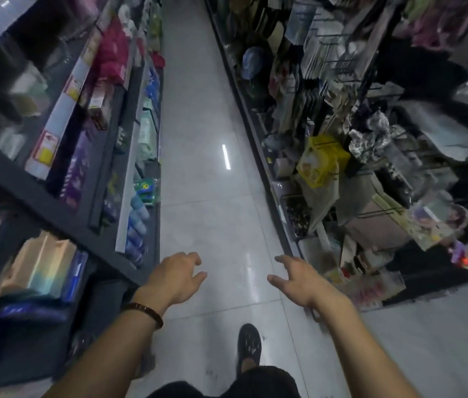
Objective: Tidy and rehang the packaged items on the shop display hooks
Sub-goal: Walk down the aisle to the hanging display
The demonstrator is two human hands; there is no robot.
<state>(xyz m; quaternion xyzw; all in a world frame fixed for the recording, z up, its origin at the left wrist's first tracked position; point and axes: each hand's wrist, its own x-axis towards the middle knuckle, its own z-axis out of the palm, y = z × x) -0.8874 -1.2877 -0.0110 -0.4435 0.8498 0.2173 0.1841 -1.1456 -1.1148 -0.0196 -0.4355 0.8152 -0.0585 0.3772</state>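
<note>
The aisle floor point(198, 156) lies under us; on our right the hook rack point(339, 64) carries the packaged items point(320, 163), crowded and askew. Our left hand point(173, 275) and right hand point(296, 278) hover loosely spread, holding nothing, so we should turn right and start with one crooked pack.

We stand in an aisle: shelves point(89, 156) to our left, display hooks point(339, 64) with packaged items point(321, 162) right.

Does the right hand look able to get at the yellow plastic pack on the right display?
Probably not yet: the open right hand is over the floor, the yellow plastic pack farther ahead; nothing blocks it.
</note>
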